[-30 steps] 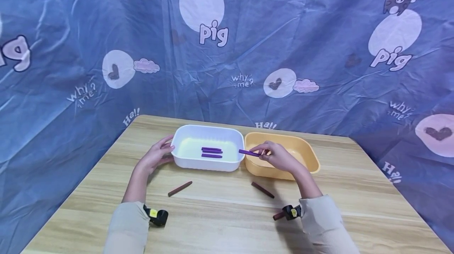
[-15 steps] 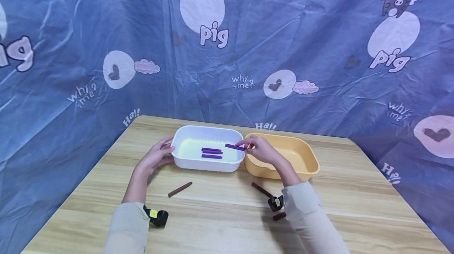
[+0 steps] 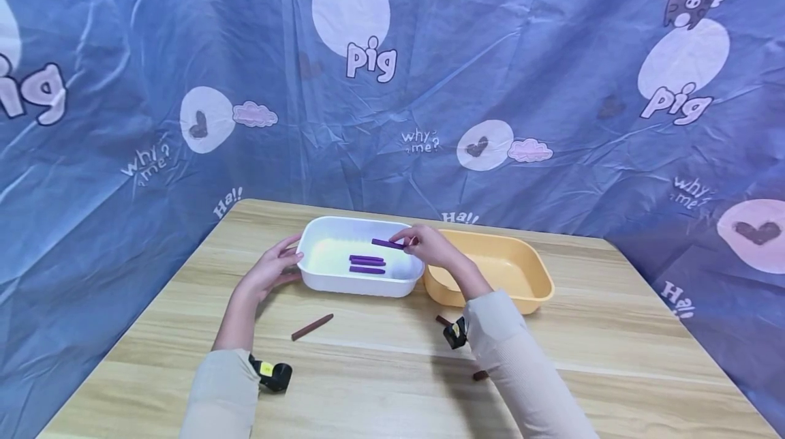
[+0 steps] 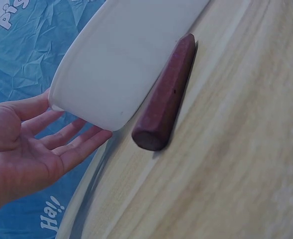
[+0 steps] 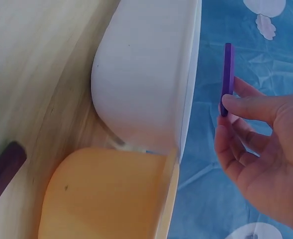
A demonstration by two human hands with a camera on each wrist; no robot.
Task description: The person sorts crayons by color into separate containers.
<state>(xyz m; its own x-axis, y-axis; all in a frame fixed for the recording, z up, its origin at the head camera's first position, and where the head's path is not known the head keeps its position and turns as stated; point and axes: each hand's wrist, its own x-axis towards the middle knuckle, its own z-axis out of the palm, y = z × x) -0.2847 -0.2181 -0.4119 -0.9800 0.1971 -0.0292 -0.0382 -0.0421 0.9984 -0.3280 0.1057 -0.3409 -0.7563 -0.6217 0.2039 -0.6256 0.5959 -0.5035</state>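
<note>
The right hand (image 3: 424, 244) pinched a purple stick-shaped wax crayon (image 3: 385, 243) by one end, so perhaps it risked slipping into the white oblong plastic tray (image 3: 325, 255) below, which the left hand (image 3: 270, 271) touched, fingers straight.

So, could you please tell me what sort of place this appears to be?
Probably a makeshift indoor recording corner: a cartoon-pig fabric backdrop hangs behind the wood-grain table, and small black devices, likely cameras, sit at the person's wrists.
</note>
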